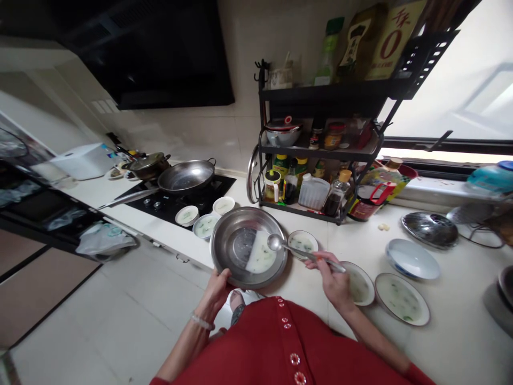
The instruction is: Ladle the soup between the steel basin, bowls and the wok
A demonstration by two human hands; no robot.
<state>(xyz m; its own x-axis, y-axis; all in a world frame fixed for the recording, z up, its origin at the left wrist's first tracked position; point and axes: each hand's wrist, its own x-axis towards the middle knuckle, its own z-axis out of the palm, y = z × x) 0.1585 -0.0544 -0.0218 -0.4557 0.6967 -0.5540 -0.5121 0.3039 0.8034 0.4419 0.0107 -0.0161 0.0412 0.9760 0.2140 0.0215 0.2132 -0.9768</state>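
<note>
Left hand (218,286): fingers clamped on basin (232,243) rim, 7 o'clock.
Right hand (331,278): fingers closed round spoon (304,254) handle.
Spoon: bowl over basin's 3 o'clock rim.
Basin: at counter (452,315) edge, holding pale liquid (260,258).

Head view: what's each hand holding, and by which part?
Left hand grips the steel basin by its near rim; right hand holds the ladle by its handle.

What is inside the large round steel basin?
Pale liquid with green flecks pools in the right half of the large round steel basin; the left half is bare metal. Anything beneath the liquid is hidden.
</note>
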